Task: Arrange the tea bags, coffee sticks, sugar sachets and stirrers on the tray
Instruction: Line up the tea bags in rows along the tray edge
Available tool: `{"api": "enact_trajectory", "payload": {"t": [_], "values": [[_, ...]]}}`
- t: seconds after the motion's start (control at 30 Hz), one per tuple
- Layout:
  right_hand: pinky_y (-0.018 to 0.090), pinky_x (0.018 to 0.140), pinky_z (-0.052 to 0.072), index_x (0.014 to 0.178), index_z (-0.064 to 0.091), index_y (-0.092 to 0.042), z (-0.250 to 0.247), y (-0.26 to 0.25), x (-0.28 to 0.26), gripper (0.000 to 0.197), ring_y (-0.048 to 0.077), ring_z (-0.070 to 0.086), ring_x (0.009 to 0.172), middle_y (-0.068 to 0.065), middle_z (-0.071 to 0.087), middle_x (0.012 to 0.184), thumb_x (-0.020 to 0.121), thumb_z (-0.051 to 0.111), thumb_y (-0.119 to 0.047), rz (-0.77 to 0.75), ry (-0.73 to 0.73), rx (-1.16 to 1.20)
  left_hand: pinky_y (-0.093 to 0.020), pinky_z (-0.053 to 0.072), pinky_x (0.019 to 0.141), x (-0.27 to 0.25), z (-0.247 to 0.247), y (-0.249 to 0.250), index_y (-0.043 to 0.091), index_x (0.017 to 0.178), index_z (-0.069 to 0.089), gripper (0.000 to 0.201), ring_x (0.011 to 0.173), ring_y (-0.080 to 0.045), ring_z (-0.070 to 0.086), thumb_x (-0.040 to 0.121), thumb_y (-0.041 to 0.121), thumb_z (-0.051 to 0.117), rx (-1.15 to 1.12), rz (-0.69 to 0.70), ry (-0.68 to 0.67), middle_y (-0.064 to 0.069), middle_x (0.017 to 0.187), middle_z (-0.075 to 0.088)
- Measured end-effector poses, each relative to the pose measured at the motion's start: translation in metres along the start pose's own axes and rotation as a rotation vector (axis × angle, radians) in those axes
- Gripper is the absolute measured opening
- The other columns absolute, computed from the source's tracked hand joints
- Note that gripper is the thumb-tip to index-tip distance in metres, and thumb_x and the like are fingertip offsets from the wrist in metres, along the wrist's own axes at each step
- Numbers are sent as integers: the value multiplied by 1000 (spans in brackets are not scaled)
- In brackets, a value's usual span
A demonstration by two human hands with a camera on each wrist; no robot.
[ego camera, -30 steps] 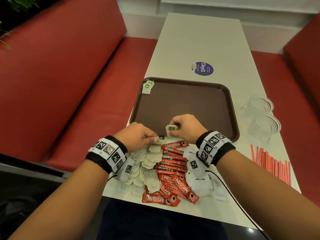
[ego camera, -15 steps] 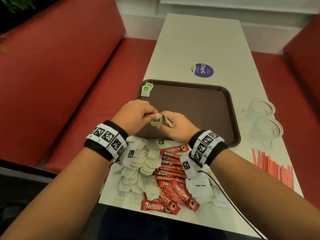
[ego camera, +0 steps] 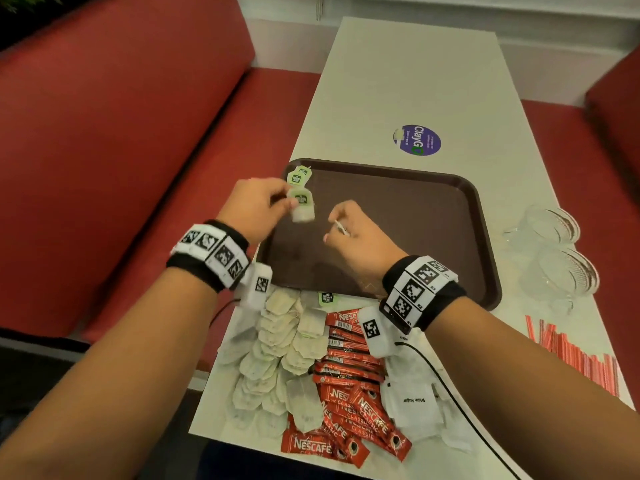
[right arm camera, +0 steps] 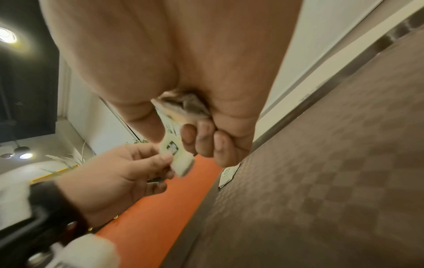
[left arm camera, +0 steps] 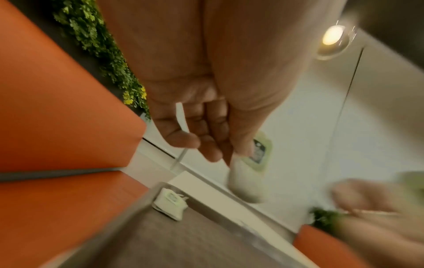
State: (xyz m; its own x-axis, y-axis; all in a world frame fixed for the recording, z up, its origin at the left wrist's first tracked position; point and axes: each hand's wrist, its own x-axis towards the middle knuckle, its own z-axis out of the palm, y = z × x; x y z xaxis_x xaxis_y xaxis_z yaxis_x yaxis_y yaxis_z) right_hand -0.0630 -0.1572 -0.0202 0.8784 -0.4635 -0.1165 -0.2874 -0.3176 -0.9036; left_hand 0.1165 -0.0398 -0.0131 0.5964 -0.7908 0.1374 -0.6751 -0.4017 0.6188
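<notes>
Over the left part of the brown tray (ego camera: 415,220), my left hand (ego camera: 273,202) pinches a tea bag (ego camera: 302,207) with a green tag; the left wrist view shows the same tea bag (left arm camera: 247,174) hanging from the thumb and fingers. My right hand (ego camera: 337,226) hovers beside it over the tray's middle and grips another tea bag (right arm camera: 171,125) between thumb and fingers. Two tea bags (ego camera: 299,174) lie in the tray's far left corner. Near the table's front edge lie piles of tea bags (ego camera: 277,351), red coffee sticks (ego camera: 349,368) and white sugar sachets (ego camera: 412,400).
Red-and-white stirrers (ego camera: 575,355) lie at the table's right edge. Two glass cups (ego camera: 550,223) stand right of the tray. A purple sticker (ego camera: 417,140) is on the table beyond the tray. Red benches flank the table. A black cable (ego camera: 450,396) crosses the sachets.
Both hands rose from the pile, met over the tray's near edge, then parted. The left hand carried a tea bag toward the far left corner.
</notes>
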Motion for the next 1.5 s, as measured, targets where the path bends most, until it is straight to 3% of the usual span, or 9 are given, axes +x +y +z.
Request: {"api": "enact_trajectory", "payload": {"t": [0.07, 0.17, 0.33, 0.5, 0.73, 0.97, 1.27, 1.37, 1.5], "values": [[29, 54, 37, 101, 40, -15, -4, 0, 2, 10, 16, 39, 64, 6, 46, 80, 96, 49, -12, 61, 0, 98, -24, 40, 71, 29, -2, -9, 26, 94, 73, 7, 78, -14, 59, 91, 27, 68, 119, -92, -8, 9, 78, 66], [39, 64, 34, 88, 41, -24, -7, 5, 9, 9, 20, 37, 71, 5, 43, 82, 88, 46, -16, 111, 4, 151, -24, 42, 72, 69, 5, -24, 26, 97, 73, 9, 82, -13, 61, 89, 30, 71, 214, -220, -125, 7, 85, 68], [38, 64, 31, 69, 44, -27, -13, 16, 17, 24, 16, 37, 64, -2, 44, 69, 87, 47, -10, 113, 6, 133, -33, 52, 90, 111, 23, -37, 23, 102, 74, 21, 97, -18, 65, 83, 31, 78, 294, -284, -238, 2, 99, 72], [40, 63, 31, 60, 47, -28, -13, 25, 20, 19, 20, 37, 62, 8, 46, 71, 76, 46, -18, 141, -21, 125, -32, 53, 82, 131, 31, -41, 24, 93, 70, 25, 95, -18, 66, 75, 32, 85, 363, -263, -236, 3, 100, 72], [40, 63, 35, 61, 50, -29, -15, 31, 28, 16, 21, 41, 64, 12, 51, 77, 75, 49, -22, 139, -59, 56, -31, 49, 82, 133, 33, -34, 24, 106, 69, 35, 102, -22, 62, 74, 28, 84, 447, -84, -370, 4, 103, 64], [40, 63, 35, 61, 49, -30, -14, 31, 30, 16, 21, 40, 63, 12, 52, 77, 75, 49, -22, 140, -66, 67, -39, 49, 91, 144, 37, -32, 27, 130, 63, 58, 119, -30, 54, 76, 36, 83, 668, -51, -456, -5, 133, 58], [42, 63, 39, 66, 51, -25, -21, 36, 30, 11, 22, 44, 63, 12, 53, 75, 76, 49, -23, 135, -58, 30, -35, 55, 74, 168, 47, -17, 14, 95, 75, 36, 92, -27, 66, 87, 48, 67, 542, -162, -284, -5, 95, 71], [42, 64, 39, 65, 51, -27, -23, 37, 31, 15, 23, 45, 64, 13, 53, 75, 79, 48, -23, 121, -59, 20, -32, 51, 60, 176, 58, -10, 12, 85, 72, 39, 77, -26, 66, 79, 50, 74, 568, -212, -342, -6, 83, 70], [42, 64, 39, 68, 52, -25, -25, 39, 31, 13, 24, 45, 65, 13, 54, 76, 80, 48, -22, 124, -43, 11, -27, 45, 50, 181, 62, -8, 10, 74, 67, 21, 58, -25, 61, 76, 28, 76, 616, -215, -350, -9, 72, 67]]}}
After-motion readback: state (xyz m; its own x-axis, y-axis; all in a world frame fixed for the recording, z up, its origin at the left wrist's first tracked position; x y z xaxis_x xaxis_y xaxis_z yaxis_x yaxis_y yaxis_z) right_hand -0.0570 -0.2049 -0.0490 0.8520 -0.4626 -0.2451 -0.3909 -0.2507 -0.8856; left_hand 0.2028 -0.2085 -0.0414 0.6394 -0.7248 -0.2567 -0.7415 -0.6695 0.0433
